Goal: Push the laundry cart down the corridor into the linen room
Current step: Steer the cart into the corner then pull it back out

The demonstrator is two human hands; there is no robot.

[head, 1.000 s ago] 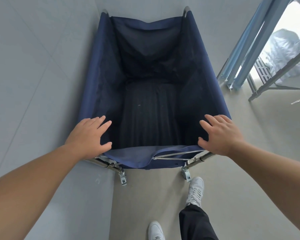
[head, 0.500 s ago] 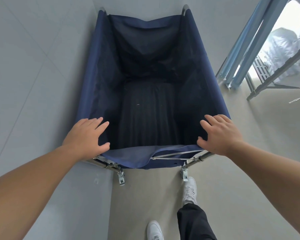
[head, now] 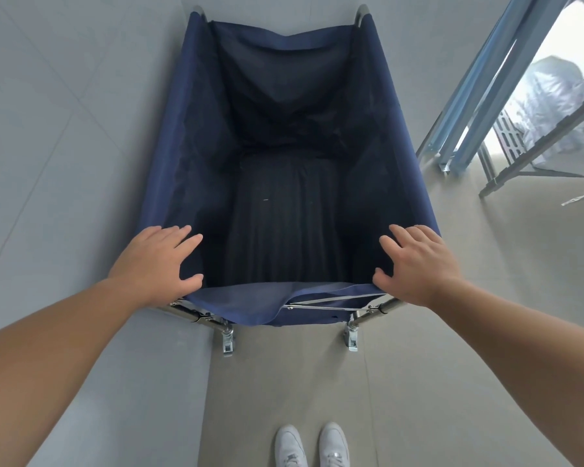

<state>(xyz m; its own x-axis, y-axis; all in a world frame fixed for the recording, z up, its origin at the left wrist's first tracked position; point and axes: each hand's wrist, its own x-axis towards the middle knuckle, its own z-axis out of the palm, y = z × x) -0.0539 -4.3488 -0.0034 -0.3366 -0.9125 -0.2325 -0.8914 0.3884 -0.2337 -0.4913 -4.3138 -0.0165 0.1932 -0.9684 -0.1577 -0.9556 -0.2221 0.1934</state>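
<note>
Left hand (head: 155, 261) and right hand (head: 418, 264) rest flat, fingers spread wide, on the near corners of the navy fabric laundry cart (head: 169, 156); 2 white sneakers (head: 312, 446) stand together.

A pale grey tiled wall (head: 58, 136) runs along the left side and meets a beige-grey floor (head: 284, 382) in a straight line. At the upper right, light blue metal frame bars (head: 479, 92) lean at a slant just beside a grey metal rack (head: 533, 153), whose legs stand on the floor. Bright daylight comes through behind the rack, where something wrapped in clear plastic (head: 553, 92) sits.
</note>
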